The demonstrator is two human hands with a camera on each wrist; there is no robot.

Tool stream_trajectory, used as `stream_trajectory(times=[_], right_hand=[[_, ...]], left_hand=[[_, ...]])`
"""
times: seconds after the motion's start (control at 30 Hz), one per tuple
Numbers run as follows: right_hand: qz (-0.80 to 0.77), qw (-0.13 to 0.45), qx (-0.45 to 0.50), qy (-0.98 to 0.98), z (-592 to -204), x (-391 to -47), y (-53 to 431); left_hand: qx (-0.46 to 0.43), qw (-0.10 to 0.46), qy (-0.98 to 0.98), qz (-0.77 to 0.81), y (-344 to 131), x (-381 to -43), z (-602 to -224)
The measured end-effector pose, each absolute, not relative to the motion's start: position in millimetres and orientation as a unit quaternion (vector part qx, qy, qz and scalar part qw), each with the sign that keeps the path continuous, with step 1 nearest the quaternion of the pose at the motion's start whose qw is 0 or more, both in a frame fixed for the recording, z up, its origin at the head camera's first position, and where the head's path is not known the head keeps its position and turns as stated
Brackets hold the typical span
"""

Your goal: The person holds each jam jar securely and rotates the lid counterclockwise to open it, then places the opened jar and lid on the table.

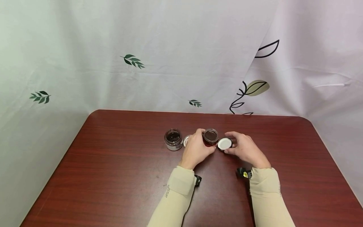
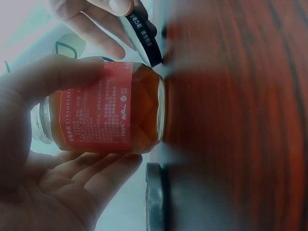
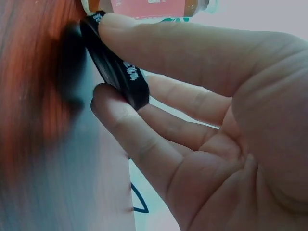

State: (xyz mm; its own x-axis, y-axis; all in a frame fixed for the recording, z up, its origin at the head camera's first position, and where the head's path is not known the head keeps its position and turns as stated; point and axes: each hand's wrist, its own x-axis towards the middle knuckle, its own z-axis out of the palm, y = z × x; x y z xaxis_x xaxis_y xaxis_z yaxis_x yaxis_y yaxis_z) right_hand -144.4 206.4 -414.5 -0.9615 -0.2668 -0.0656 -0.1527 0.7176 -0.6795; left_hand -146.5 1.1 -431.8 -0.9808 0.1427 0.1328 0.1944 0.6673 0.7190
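My left hand (image 1: pixel 195 150) grips a strawberry jam jar (image 1: pixel 210 135) round its sides, thumb on one side and fingers on the other. Its mouth is uncovered, dark jam shows inside, and a red label (image 2: pixel 96 108) wraps its body. Just right of the jar, my right hand (image 1: pixel 246 148) pinches a black lid (image 1: pixel 225 143) by the rim between thumb and fingers. The lid tilts, its white inside facing up; white lettering runs along its edge in the right wrist view. In the left wrist view the jar's base is at the tabletop.
A second uncovered glass jar (image 1: pixel 173 142) with dark contents stands left of my left hand. Between them lies another lid (image 1: pixel 186 141), white inside up and partly hidden by that hand. The reddish-brown table (image 1: pixel 113 176) meets a leaf-patterned white cloth (image 1: pixel 170 56) at its back edge.
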Motion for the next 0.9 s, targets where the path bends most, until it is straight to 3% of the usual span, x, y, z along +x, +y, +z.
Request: stream_trajectory(times=[0.9], right_hand=[[-0.294,0.05,-0.111,0.948,-419.1,-141.8,198.4]], left_hand=[[-0.079,0.023,-0.915,-0.394,1.7,-147.2,-431.8]])
